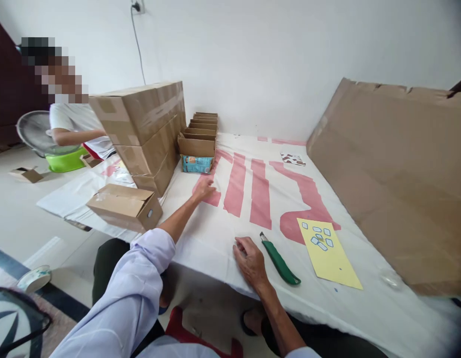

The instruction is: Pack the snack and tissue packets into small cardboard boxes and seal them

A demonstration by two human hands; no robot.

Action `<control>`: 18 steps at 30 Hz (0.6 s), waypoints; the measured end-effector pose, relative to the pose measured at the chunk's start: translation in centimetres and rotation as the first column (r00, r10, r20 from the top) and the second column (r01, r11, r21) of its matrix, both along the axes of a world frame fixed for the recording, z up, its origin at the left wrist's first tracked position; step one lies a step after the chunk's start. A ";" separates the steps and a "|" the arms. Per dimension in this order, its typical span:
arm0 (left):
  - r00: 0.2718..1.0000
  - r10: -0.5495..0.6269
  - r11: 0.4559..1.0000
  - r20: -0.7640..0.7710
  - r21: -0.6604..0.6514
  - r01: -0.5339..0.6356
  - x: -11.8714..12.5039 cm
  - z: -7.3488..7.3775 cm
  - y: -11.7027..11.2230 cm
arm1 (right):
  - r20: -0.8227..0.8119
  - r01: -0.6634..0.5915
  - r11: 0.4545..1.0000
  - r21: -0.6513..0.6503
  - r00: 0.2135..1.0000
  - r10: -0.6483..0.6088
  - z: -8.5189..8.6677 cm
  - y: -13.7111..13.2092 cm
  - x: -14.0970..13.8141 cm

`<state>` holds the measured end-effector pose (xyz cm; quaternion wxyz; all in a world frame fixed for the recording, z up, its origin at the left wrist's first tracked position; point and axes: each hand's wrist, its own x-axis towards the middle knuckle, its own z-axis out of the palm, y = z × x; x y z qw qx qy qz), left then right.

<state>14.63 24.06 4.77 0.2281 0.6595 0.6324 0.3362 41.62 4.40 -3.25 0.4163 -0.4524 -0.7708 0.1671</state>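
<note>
My left hand (205, 190) reaches over the cloth, just in front of a blue packet (196, 164). Its fingers are apart and I see nothing in them. The packet lies against the front of a row of open cardboard boxes (197, 146). Near the table's front edge rests my right hand (250, 258), its fingers curled in loosely with nothing visible in them. Beside it on the right lies a green utility knife (279, 259), apart from the hand. Further right is a yellow sheet (333, 263) with several blue-edged stickers on it.
Taped cartons (152, 119) stand stacked at the left, with a closed small box (122, 206) before them. A large cardboard panel (398, 184) leans along the right side. A patterned card (293, 159) lies at the back. Another person (76, 122) sits beyond the cartons.
</note>
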 end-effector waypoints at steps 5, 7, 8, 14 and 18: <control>0.994 -0.105 0.990 0.026 0.096 0.102 2.3 0.4 -9.5 | 0.021 0.001 1.000 -0.007 1.000 -0.001 -0.7 0.9 0.0; 0.993 -0.115 0.981 0.029 0.158 0.109 1.2 1.2 -13.3 | 0.033 0.006 1.000 -0.006 0.999 -0.006 -1.1 1.2 0.0; 0.994 -0.103 0.976 0.027 0.196 0.096 0.0 1.8 -15.0 | 0.045 0.008 1.000 -0.002 0.999 -0.008 -1.2 1.4 0.0; 0.921 0.384 0.801 -0.070 0.522 -0.294 -14.4 7.0 -22.4 | 0.153 0.008 0.997 0.081 0.988 -0.021 -0.9 0.9 0.6; 0.664 0.746 0.639 -0.048 0.331 -0.694 -25.4 9.1 -24.7 | 0.202 0.115 0.960 0.257 0.965 -0.170 -0.2 -0.4 2.5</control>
